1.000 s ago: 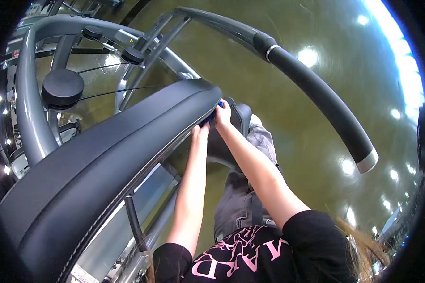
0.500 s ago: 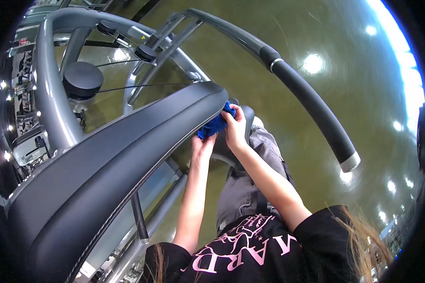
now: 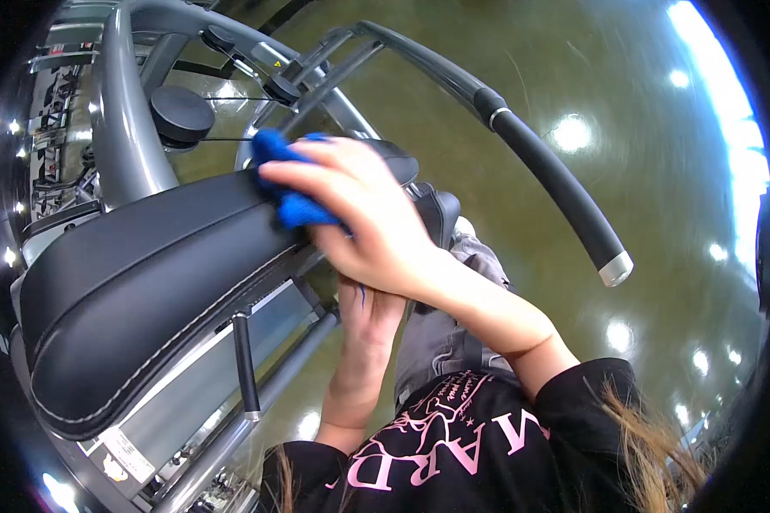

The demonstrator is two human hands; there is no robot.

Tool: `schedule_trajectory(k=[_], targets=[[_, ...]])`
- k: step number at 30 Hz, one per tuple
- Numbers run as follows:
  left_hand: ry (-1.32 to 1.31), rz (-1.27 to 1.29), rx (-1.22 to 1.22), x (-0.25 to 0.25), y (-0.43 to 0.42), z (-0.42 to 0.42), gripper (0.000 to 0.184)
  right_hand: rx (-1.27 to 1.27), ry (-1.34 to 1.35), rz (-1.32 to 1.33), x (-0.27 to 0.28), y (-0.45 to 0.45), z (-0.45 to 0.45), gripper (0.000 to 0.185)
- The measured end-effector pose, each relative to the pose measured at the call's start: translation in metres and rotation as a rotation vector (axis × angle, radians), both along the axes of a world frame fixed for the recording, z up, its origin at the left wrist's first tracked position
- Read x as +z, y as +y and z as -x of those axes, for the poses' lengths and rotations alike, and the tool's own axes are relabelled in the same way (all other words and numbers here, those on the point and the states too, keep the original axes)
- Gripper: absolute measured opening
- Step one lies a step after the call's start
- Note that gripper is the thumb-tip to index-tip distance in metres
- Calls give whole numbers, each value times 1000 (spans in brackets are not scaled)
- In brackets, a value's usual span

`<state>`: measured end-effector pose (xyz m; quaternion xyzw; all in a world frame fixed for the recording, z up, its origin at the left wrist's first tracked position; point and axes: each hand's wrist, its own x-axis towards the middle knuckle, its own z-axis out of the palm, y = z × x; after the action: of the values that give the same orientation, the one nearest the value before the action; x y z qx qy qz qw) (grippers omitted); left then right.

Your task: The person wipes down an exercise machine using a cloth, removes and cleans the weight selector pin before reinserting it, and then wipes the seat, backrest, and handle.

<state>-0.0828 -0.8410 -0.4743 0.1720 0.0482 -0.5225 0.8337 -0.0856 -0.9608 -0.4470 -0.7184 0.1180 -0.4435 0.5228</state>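
A blue cloth (image 3: 272, 152) is bunched against the top of a long black padded cushion (image 3: 145, 265) with pale stitching along its edge. My right hand (image 3: 370, 209) lies over the cloth, its fingers closed on it; the fingers are slightly blurred. Below it, beside the cushion's near edge, is my left hand (image 3: 366, 301). Its fingers are hidden behind my right hand and the cushion, so their grip does not show.
A grey machine frame (image 3: 133, 128) with a round black disc (image 3: 181, 115) and cables stands beyond the cushion. To the right, a curved bar with a black grip (image 3: 565, 188) reaches out over the shiny floor (image 3: 642, 179). A short black lever (image 3: 245, 363) hangs below the cushion.
My right hand has moved up and left, carrying the cloth from the cushion's near end edge onto its top. My left hand is now lower and mostly covered. The view has shifted slightly.
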Motion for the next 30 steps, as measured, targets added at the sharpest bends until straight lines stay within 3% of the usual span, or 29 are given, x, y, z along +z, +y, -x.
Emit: schedule_trajectory(k=[2, 3, 4, 11, 13, 15, 16, 17, 22, 25, 26, 30], targets=[[-199, -201, 0, -21, 10, -5, 39, 8, 28, 23, -9, 0, -13, 40], [228, 40, 7, -30, 4, -13, 36, 21, 57, -23, -18, -6, -18, 33], [293, -16, 48, -33, 1, -13, 31, 54, 86, -62, -33, -11, -21, 30], [268, -77, -7, -84, -30, -3, 30, 57, 226, -128, -92, -35, -15, 23], [360, -241, 58, -107, -38, -3, 28, 58, 312, -175, -112, -44, -13, 29], [335, -138, 38, -140, -43, -2, 27, 91, 403, -334, -142, -52, -10, 29], [451, -576, 213, -140, -57, -1, 27, 107, 441, -389, -155, -54, -8, 30], [518, -304, 148, -165, -45, -2, 26, 121, 480, -443, -168, -55, -6, 30], [587, -256, 201, -222, -50, -7, 26, 80, 591, -518, -231, -54, -12, 33], [648, -667, 392, -234, -68, -11, 27, 85, 704, -554, -264, -57, -16, 35], [642, -561, 349, -246, -62, -12, 27, 56, 724, -533, -276, -57, -19, 37], [533, -717, 380, -276, -61, -11, 26, 30, 831, -588, -313, -55, -16, 31]])
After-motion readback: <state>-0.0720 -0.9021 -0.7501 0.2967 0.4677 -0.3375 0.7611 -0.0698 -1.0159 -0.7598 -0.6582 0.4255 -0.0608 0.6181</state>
